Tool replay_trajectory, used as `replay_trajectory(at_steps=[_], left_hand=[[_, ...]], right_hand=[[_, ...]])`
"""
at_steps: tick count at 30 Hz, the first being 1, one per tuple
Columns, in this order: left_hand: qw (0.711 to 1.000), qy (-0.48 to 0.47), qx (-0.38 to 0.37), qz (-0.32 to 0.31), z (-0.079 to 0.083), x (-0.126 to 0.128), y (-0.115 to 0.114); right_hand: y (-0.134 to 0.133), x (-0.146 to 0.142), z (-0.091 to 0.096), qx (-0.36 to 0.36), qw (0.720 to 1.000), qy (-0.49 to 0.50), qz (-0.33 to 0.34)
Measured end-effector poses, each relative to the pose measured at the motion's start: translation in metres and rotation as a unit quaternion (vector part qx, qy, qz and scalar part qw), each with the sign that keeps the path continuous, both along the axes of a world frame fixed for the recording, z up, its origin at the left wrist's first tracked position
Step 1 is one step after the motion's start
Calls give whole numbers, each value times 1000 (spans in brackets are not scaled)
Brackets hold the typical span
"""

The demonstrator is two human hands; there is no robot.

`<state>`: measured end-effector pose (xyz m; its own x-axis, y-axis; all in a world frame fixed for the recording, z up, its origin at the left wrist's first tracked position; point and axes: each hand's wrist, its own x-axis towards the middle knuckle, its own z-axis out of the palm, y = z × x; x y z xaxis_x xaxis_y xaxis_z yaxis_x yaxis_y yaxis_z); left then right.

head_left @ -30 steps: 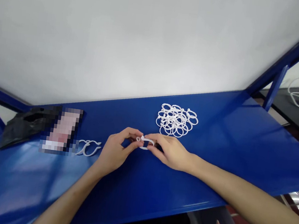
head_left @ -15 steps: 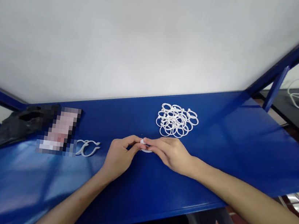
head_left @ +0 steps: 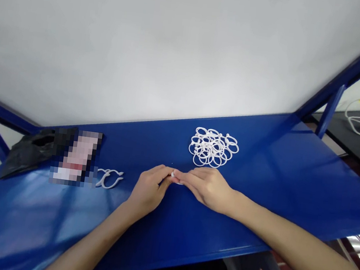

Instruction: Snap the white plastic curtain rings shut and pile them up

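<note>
My left hand (head_left: pixel 148 188) and my right hand (head_left: pixel 206 186) meet fingertip to fingertip low over the blue shelf (head_left: pixel 277 179). Between them they pinch a small white plastic ring (head_left: pixel 174 177), almost wholly hidden by the fingers. Both hands are closed on it. A pile of several white plastic rings (head_left: pixel 213 147) lies just behind my right hand. Left of my left hand lie two opened white rings (head_left: pixel 109 178), side by side on the shelf.
A black plastic bag (head_left: pixel 32 151) and a blurred-out pinkish packet (head_left: pixel 76 156) lie at the shelf's left end. Blue frame bars (head_left: pixel 331 108) rise at the right. Beyond them a dark table (head_left: pixel 357 145) carries a white cable (head_left: pixel 357 123) and a charger.
The fingers of both hands have closed tighter round the ring and sunk closer to the shelf; the ring showed clearly a second ago and now is nearly hidden.
</note>
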<state>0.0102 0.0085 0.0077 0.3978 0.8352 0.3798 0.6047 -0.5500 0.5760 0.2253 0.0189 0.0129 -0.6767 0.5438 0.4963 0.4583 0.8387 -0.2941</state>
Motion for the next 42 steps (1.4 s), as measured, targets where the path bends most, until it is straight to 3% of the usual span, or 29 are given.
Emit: replay_trajectory(at_steps=[4,6,9,11,14,18,24,32,37,42], left_hand=[[992,113,51,9,6,-8,8],[983,173,42,42,12,-22,15],[960,259,-21,100,20,-56,29],[947,296,-60,108,23,-82,37],[940,304,-126,89,27,-112,43],[942,246,-219,69,36,-133,45],[954,204,-217,34,29,-146,54],[968,200,-130,78,10,-127,62],[966,211,-118,96,10,-113,60],[968,177,-136,115,16,-96,53]], right_hand=[[11,5,12,35,998,-2,-42],[21,16,17,44,991,19,-126],[41,40,20,40,956,53,-284],[55,59,21,23,940,66,-333],[71,85,20,-19,934,67,-350],[80,108,22,-50,936,30,-347],[83,122,22,-114,944,-47,-306],[80,117,21,-130,937,-71,-317],[72,103,26,-80,941,-18,-329],[55,70,31,-35,950,36,-310]])
